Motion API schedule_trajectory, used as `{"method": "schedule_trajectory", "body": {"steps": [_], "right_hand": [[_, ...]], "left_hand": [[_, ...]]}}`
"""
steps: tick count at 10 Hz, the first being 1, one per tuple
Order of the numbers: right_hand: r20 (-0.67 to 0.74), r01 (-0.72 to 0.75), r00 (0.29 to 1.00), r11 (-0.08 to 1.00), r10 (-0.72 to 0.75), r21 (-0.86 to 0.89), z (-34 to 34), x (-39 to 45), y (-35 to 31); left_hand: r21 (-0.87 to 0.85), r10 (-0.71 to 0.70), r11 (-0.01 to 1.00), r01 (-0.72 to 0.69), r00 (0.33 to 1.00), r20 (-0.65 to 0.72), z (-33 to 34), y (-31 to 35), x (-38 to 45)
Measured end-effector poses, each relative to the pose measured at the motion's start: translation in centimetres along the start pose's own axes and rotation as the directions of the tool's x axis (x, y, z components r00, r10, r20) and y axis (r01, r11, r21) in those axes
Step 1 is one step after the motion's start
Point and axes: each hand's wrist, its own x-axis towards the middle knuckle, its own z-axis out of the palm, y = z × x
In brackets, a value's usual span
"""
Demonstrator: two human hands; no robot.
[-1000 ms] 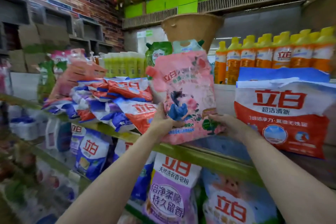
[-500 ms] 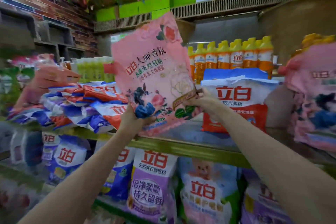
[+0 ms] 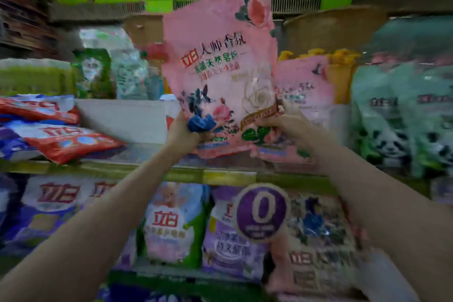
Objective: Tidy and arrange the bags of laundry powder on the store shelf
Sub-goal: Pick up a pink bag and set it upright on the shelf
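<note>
Both hands grasp the pink bag point(image 3: 220, 61) by its bottom corners, left hand point(image 3: 182, 133) and right hand point(image 3: 285, 122), its long axis upright. A matching pink bag point(image 3: 304, 88) stands just behind, nearer the right hand.

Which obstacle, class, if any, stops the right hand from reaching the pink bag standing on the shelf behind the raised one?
Probably none. The right hand sits just in front of the standing pink bag, but it grips the raised pink flowered bag and must let go first.
</note>
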Motion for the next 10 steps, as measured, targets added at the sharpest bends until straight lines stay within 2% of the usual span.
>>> {"method": "schedule_trajectory", "body": {"steps": [1, 2, 3, 5, 6, 7, 8, 10], "right_hand": [[-0.103, -0.032, 0.994, 0.999, 0.035, 0.034, -4.1, -2.0, 1.6], [-0.100, -0.105, 0.988, 0.985, 0.119, 0.135, -8.8, -4.4, 2.3], [-0.136, -0.087, 0.986, 0.992, 0.098, 0.088, -12.0, -5.1, 4.8], [-0.255, -0.197, 0.952, 0.976, 0.169, -0.087, -15.3, -5.3, 9.6], [-0.229, -0.229, 0.954, 0.962, 0.191, -0.151, -16.2, -4.4, 10.2], [-0.230, -0.190, 0.962, 0.965, 0.146, -0.180, -16.0, -4.5, 10.5], [-0.229, -0.170, 0.966, 0.961, 0.119, -0.219, -15.6, -5.0, 10.6], [-0.252, -0.266, 0.952, 0.879, 0.175, -0.396, -14.9, -5.6, 11.1]], "left_hand": [[0.015, 0.017, 1.000, -0.017, 0.998, 0.058, 4.1, 1.9, -0.7], [-0.015, 0.007, 1.000, -0.006, 0.993, 0.116, 9.4, 3.8, -1.5], [-0.027, 0.014, 1.000, -0.010, 0.989, 0.150, 13.1, 4.8, -2.1], [-0.078, -0.006, 0.997, 0.017, 0.990, 0.137, 18.2, 4.2, -1.2], [-0.034, -0.019, 0.999, 0.026, 0.981, 0.191, 18.5, 4.3, -0.9], [0.006, -0.001, 1.000, 0.000, 0.984, 0.177, 18.6, 3.9, -1.0], [0.109, -0.084, 0.992, 0.065, 0.980, 0.179, 18.7, 3.4, -1.6], [0.204, -0.140, 0.974, 0.097, 0.968, 0.208, 18.4, 2.5, -1.3]]}}
